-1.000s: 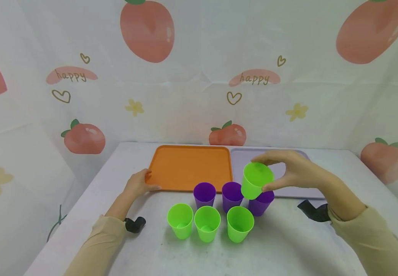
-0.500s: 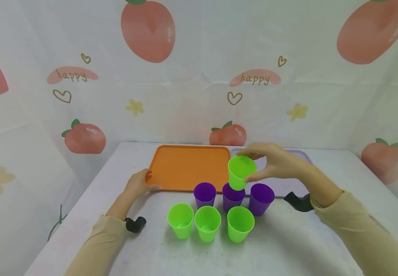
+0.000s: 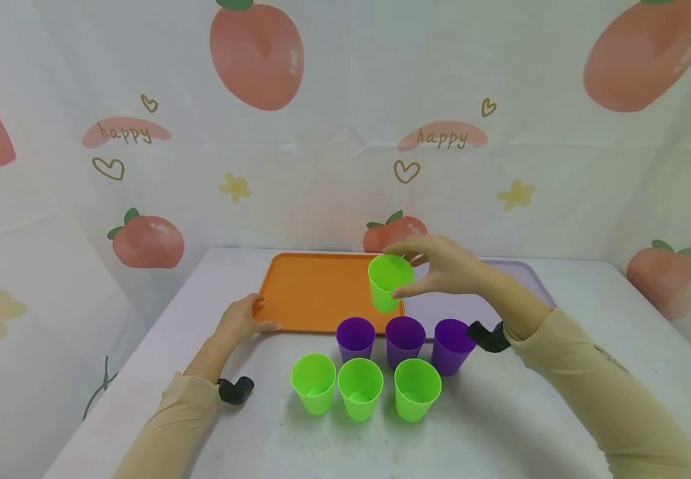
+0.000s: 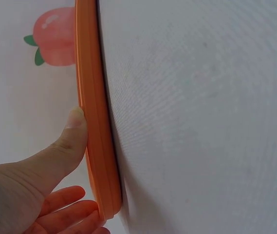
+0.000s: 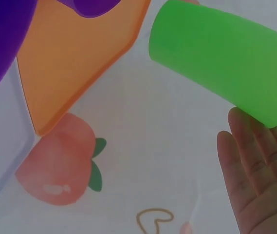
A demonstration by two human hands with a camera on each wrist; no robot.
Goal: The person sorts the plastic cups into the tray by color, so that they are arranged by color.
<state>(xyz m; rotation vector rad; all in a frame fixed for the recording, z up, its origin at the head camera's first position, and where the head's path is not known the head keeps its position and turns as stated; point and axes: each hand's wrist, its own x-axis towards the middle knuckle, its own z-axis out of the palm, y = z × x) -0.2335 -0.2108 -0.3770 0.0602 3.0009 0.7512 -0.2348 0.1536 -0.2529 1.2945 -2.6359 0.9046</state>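
My right hand [image 3: 444, 265] holds a bright green plastic cup [image 3: 385, 286] by its rim, thumb on the near side and fingers on the far side. The cup is raised, mouth up, and overlaps the right part of the orange tray [image 3: 321, 293] in the head view. In the right wrist view the green cup [image 5: 221, 58] lies across the fingertips [image 5: 240, 117]. My left hand [image 3: 239, 320] grips the tray's near left corner; in the left wrist view its thumb presses the orange rim [image 4: 97, 122] and the other fingers bend round the corner.
Three purple cups [image 3: 355, 338] stand in a row before the trays. Nearer stand three green cups [image 3: 360, 392], also upright. A pale lilac tray [image 3: 471, 316] lies right of the orange one. A fruit-print cloth [image 3: 321, 166] hangs behind the white table [image 3: 249, 432].
My right hand has carried the green cup leftward and slightly farther away, from over the right purple cup to over the orange tray's right part. The left hand has stayed at the tray corner.
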